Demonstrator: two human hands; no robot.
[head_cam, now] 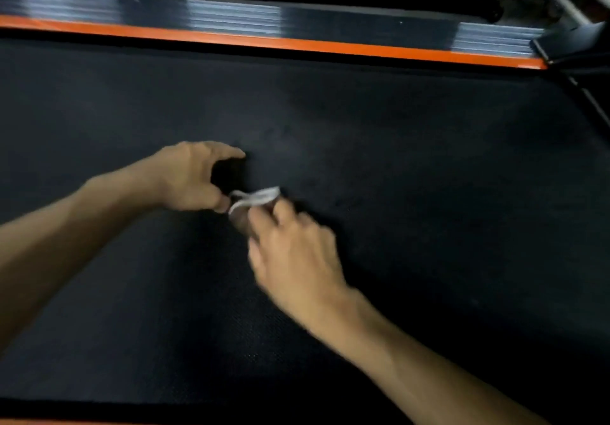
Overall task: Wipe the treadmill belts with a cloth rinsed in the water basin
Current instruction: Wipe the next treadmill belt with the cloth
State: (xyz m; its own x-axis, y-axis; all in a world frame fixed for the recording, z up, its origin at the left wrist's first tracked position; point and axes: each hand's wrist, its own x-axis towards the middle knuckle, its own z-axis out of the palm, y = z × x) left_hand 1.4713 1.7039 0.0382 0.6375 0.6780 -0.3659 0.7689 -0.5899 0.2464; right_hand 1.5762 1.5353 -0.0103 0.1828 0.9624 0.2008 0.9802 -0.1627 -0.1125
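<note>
Cloth [254, 198] is a small whitish bunched-up strip, sitting pretty much dead center of the view, right over the belt [429, 177] and stretched between both hands. Left hand [191, 177] comes in from about 9 o'clock and pinches the cloth's left end with its thumb; the forefinger arches over toward 12 o'clock, leaving a dark gap under it. Right hand [293, 253] reaches in from around 5 o'clock with its fingers curled onto the cloth's right end (it's motion-blurred, so exactly which fingers have it I can't tell). So both hands are gripping the cloth, one at each end.

The belt is a dark textured surface that fills most of the view. Whether the cloth actually touches it or hangs just above, can't tell. Along the far side, at 12 o'clock, runs an orange stripe [264, 41], and just beyond it a grey ribbed side rail [231, 17] with bright glare patches. At 1 to 2 o'clock there's a dark end cap [574, 43] where the rail stops, with a metal tube [567, 3] behind it.
</note>
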